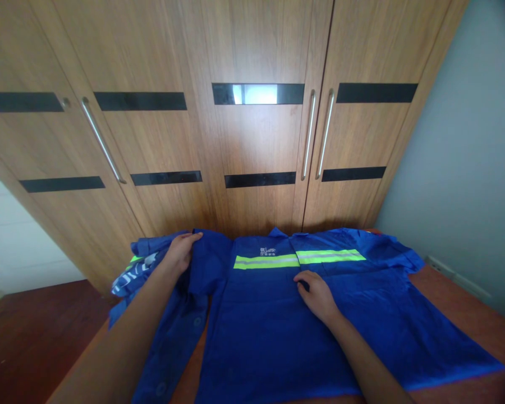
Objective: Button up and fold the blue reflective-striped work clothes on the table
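Where the blue shirt (269, 331) is laid: front upward on the reddish surface (446, 297), with its collar turned toward the wooden wardrobe (160, 146).
Left hand (182, 252): placed at the left-lying sleeve (212, 261), the edge of which is pinched by the fingertips.
Right hand (315, 292): rested on the shirt front, fingers curled; whether cloth is gripped cannot be told.
Gap between hands: kept wide, with part of the chest left between them.
Chest: crossed by a yellow-green band (330, 256), parted at the front opening; a white emblem (267, 251) is set above.
Left edge: a buttoned blue garment (180, 331) is partly covered by the left forearm.
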A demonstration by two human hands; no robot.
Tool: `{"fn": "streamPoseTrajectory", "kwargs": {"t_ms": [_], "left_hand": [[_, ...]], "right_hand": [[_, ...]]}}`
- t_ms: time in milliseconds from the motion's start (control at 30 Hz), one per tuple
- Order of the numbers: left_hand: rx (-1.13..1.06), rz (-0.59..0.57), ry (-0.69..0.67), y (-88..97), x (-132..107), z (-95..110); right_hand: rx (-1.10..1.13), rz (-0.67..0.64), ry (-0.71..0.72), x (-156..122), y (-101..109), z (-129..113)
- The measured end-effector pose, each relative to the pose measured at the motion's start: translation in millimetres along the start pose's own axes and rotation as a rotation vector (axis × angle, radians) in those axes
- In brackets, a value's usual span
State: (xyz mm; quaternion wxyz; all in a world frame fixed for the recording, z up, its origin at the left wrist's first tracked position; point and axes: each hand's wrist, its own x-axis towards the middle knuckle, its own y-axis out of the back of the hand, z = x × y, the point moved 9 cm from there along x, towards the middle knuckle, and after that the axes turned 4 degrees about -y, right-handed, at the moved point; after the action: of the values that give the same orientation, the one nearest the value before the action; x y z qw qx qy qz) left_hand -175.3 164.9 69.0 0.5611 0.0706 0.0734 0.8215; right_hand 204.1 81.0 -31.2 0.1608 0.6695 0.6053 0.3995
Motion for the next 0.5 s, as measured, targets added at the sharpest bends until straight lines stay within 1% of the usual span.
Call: {"fn": "streamPoseTrajectory", "kwargs": {"t_ms": [100,167,200,267,367,433,500], "left_hand": [[0.035,-0.103,0.005,-11.5,-8.6,-7.2],[0.083,-0.144,-0.019,-14.0,-14.6,-13.2],[0.115,-0.146,-0.039,-12.6,-16.5,-15.6],[0.188,-0.106,-0.085,-3.4,-16.4,-18.4],[0.281,-0.004,-0.126,18.2,-8.4,-19.3],[0.302,0.036,-0.120,29.5,-1.7,-20.7],[0.286,0.051,-0.090,34.7,2.6,-23.9]], "right_hand": [[0.003,0.002,0.005,-0.2,0.4,-1.0],[0.006,0.000,0.008,0.1,-0.4,-0.6],[0.008,-0.002,0.008,0.2,-1.0,0.0],[0.013,-0.004,0.004,0.6,-2.2,1.9],[0.023,0.002,0.004,0.8,-3.2,4.4],[0.031,0.009,0.012,0.6,-3.1,4.7],[0.036,0.023,0.018,0.4,-2.1,4.6]]}}
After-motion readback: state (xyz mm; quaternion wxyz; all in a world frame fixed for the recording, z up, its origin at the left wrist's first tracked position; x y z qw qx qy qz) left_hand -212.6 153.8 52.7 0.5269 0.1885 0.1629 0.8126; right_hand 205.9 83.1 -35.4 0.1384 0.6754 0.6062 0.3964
